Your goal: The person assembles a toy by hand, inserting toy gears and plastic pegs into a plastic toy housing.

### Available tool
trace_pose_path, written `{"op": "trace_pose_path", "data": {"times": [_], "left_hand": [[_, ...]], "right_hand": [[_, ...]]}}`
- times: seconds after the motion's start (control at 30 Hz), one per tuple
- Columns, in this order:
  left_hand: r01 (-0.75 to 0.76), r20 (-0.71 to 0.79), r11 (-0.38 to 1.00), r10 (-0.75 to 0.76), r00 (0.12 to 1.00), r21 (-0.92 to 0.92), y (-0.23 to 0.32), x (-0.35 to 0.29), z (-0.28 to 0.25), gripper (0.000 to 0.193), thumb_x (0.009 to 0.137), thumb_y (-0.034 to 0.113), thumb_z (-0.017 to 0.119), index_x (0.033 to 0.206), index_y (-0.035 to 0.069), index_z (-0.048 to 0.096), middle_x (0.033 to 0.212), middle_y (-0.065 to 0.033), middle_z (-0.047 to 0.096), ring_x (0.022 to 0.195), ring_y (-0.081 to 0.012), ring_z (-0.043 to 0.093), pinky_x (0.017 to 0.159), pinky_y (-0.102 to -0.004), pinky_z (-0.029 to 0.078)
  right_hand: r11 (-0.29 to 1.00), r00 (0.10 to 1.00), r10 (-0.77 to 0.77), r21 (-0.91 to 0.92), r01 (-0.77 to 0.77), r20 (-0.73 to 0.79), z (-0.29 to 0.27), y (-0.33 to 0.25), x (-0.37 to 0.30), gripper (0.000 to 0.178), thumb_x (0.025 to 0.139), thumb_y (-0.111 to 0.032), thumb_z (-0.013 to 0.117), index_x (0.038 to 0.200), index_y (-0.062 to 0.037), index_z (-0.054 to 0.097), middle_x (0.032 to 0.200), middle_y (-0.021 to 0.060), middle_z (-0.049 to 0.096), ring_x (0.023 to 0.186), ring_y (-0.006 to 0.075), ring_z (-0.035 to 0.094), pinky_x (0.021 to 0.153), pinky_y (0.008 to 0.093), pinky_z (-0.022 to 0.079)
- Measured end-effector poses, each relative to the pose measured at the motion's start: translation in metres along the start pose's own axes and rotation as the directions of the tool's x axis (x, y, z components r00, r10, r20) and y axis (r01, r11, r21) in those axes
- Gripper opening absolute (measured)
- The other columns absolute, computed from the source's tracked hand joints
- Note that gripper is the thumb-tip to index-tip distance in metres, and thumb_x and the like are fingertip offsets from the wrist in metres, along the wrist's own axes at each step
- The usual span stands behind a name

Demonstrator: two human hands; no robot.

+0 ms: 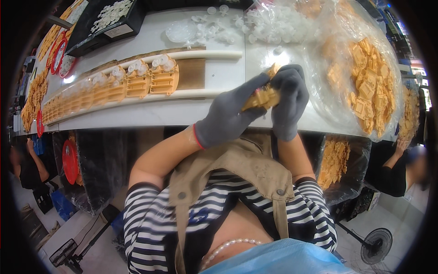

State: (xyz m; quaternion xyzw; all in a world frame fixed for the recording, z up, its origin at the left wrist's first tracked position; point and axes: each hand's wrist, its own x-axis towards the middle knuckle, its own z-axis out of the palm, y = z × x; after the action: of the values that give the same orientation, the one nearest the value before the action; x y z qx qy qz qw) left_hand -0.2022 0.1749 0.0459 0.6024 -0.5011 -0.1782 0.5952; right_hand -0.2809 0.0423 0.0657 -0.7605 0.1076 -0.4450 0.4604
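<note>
In grey gloves, both hands meet above the white table's front edge. My left hand [232, 109] is closed on a yellow-orange moulded plastic part [261, 99], its thumb along the top. My right hand [290, 98] is curled against the part's right side, fingers bent; motion blurs them, and they hide some of the part. A bit of orange plastic shows above, between the hands. Left of them, a row of similar orange plastic parts [137, 82] lies between two white rails [219, 55], with clear plastic pieces [164, 61] on their upper edges.
Loose clear plastic pieces [269, 25] are heaped at the back. A clear bag of orange parts [372, 86] lies at the right. A black bin [137, 16] of white pieces stands back left. Other people [401, 169] sit at both sides; a fan [376, 245] stands lower right.
</note>
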Motion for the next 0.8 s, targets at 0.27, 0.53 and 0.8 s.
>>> {"op": "trace_pose_path", "data": {"times": [0.27, 0.53, 0.8], "left_hand": [[-0.145, -0.087, 0.969, 0.165, 0.982, 0.201, 0.002, 0.002, 0.004, 0.051, 0.082, 0.004, 0.072, 0.128, -0.001, 0.052, 0.101, -0.0167, 0.067, 0.083, -0.0293, 0.069, 0.073, -0.0341, 0.054], [0.185, -0.009, 0.983, -0.185, 0.983, 0.004, -0.005, -0.007, 0.012, 0.046, 0.088, 0.005, 0.066, 0.130, -0.002, 0.049, 0.110, -0.0127, 0.065, 0.096, -0.0180, 0.065, 0.081, -0.0315, 0.052], [0.268, -0.155, 0.890, -0.343, 0.927, -0.370, -0.026, 0.027, 0.053, 0.053, 0.101, 0.022, 0.050, 0.143, -0.004, 0.030, 0.129, -0.0137, 0.048, 0.115, -0.0182, 0.049, 0.098, -0.0292, 0.042]], "right_hand": [[0.950, 0.988, 0.150, 0.280, -0.136, -0.028, 0.012, 0.009, -0.004, 0.024, 0.084, -0.007, 0.049, 0.061, -0.0019, 0.045, 0.069, 0.0042, 0.046, 0.066, 0.0123, 0.039, 0.059, 0.0267, 0.033], [0.898, 0.914, 0.370, 0.190, -0.397, 0.164, -0.011, 0.013, -0.012, 0.012, 0.085, -0.011, 0.058, 0.081, -0.0004, 0.058, 0.082, 0.0064, 0.055, 0.077, 0.0140, 0.052, 0.069, 0.0272, 0.043], [0.782, 0.807, 0.579, 0.201, -0.591, 0.118, -0.042, 0.031, -0.039, 0.056, 0.082, -0.016, 0.071, 0.132, -0.0024, 0.050, 0.124, 0.0155, 0.059, 0.109, 0.0183, 0.059, 0.092, 0.0301, 0.048]]}}
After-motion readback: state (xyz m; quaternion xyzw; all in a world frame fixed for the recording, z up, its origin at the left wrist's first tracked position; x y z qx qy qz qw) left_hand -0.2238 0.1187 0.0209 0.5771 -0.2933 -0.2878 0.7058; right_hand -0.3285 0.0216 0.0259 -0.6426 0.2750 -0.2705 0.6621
